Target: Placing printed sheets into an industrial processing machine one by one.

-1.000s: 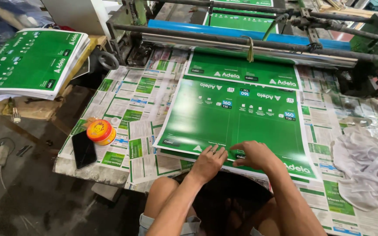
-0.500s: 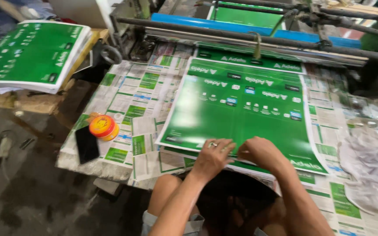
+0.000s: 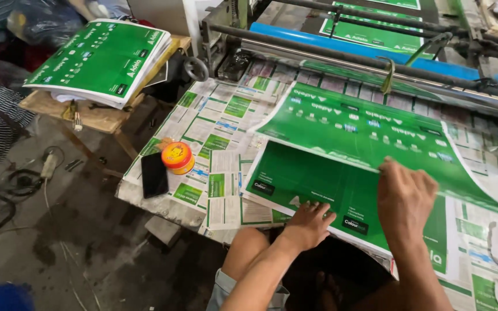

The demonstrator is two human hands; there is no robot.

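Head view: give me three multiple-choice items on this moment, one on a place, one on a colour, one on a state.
1. Where does the black phone lie?
A. beside the round orange tin
B. on the side stack of green sheets
C. on the floor

2. What colour is the large printed sheet in the right hand?
A. blue
B. green
C. white

3. How is that sheet?
A. flat
B. near edge lifted
C. rolled up

A: phone next to tin. B: its face is green. B: right hand raises it while the left hand presses the sheet below.
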